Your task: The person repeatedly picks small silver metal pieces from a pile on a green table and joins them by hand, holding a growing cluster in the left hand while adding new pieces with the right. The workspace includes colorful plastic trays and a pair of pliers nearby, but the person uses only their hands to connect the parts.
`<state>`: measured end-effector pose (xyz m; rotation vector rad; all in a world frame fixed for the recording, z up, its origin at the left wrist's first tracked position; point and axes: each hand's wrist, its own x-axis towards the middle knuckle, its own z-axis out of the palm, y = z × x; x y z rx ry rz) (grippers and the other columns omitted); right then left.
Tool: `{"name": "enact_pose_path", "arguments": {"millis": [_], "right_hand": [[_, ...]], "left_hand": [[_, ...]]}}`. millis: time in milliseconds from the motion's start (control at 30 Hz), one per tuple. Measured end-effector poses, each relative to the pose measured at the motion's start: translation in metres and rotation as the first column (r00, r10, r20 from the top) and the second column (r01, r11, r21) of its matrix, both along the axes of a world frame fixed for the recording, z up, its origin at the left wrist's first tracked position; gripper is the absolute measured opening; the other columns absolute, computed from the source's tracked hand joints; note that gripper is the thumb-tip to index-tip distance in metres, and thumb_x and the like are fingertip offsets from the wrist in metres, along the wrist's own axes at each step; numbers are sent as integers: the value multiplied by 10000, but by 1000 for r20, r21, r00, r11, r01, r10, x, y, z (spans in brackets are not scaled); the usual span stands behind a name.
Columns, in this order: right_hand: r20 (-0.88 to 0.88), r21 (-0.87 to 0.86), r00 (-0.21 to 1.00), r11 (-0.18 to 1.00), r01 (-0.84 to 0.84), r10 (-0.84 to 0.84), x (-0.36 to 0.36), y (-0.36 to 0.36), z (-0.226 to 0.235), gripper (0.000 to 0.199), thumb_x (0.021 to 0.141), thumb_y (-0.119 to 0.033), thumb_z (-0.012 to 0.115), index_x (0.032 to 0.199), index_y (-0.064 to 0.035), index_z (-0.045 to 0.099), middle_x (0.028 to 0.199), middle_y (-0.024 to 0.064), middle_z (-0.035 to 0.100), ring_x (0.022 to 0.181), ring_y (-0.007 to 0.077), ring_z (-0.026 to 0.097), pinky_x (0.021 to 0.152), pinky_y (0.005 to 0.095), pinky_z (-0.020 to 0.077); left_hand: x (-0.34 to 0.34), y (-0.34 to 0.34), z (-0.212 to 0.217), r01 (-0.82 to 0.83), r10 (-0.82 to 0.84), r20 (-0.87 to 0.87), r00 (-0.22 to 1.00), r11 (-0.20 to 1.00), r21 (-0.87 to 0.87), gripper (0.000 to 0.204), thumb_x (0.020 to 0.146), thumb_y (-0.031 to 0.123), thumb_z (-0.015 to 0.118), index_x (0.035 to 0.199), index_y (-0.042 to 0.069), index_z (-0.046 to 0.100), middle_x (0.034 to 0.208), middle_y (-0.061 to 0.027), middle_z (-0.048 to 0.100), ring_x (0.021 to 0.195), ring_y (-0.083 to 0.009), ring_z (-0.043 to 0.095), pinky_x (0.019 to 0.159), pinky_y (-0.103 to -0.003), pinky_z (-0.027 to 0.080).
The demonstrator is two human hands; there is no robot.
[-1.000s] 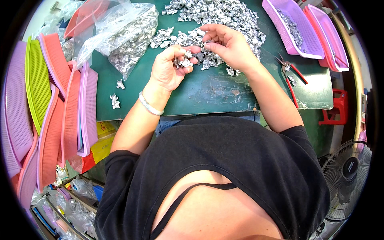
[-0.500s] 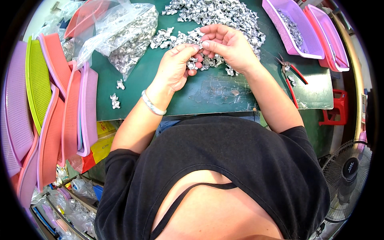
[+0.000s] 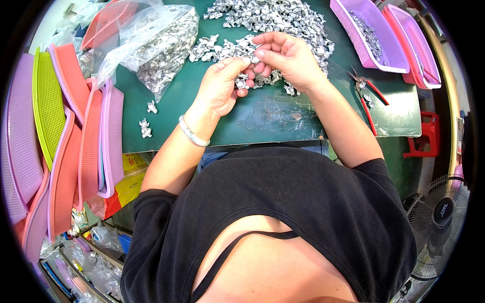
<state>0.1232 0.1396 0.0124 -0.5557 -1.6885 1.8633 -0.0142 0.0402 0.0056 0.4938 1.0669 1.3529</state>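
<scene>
Silvery metal pieces [image 3: 246, 81] sit half-hidden between both hands' pinching fingers [image 3: 241, 63], shapes unclear.

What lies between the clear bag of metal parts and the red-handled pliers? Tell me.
In the head view, between the bag and the pliers lie both hands, left and right, over loose silver parts.

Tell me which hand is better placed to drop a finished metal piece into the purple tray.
Right. The right hand lies on the same side as the purple tray, with bare green mat between; the left hand would have to cross over it.
</scene>
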Motion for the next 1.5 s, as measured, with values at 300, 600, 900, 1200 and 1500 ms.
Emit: {"name": "enact_pose_path", "arguments": {"millis": [300, 600, 900, 1200, 1500], "right_hand": [[144, 529, 981, 848, 34, -130, 1, 8, -19, 285, 796, -60, 571, 1075, -10, 537, 857, 75, 600, 755, 148, 574, 641, 268, 470], [304, 897, 929, 392, -205, -209, 2, 1, -8, 385, 644, -55, 633, 1021, -31, 560, 864, 81, 620, 812, 274, 524, 742, 358, 421], [284, 898, 916, 413, -150, -285, -3, -1, -20, 306, 674, -63, 614, 979, -79, 592, 795, 90, 600, 796, 273, 529, 718, 372, 421], [210, 870, 942, 489, -58, -261, -5, 0, -19, 305, 685, -42, 595, 987, -84, 596, 778, 79, 605, 805, 262, 540, 706, 374, 431], [232, 947, 928, 287, -147, -291, -8, -7, -19, 371, 683, -32, 600, 1046, -102, 567, 743, 11, 581, 772, 215, 517, 729, 343, 390]], "left_hand": [[-6, 0, -5, -16, 23, 107, 994, 998, -63, 161, 832, 181, 556, 836, 20, 565, 694, -49, 550, 558, -116, 506, 422, -203, 367], [-9, -1, -6, -28, 36, 150, 988, 998, -53, 160, 833, 165, 552, 842, 5, 558, 684, -55, 549, 550, -115, 513, 407, -197, 378], [-11, -5, -8, -92, 89, 160, 983, 996, 17, 70, 806, 91, 513, 846, 34, 525, 745, -86, 558, 590, -162, 532, 439, -236, 416], [-23, -10, -10, -71, 33, 311, 950, 991, 111, 151, 769, 131, 494, 875, 33, 540, 802, -119, 568, 685, -212, 534, 506, -259, 423], [-22, -11, -15, -99, 96, 139, 986, 995, 12, 74, 780, 73, 574, 847, 64, 544, 684, -30, 545, 576, -114, 519, 419, -196, 358]]}}
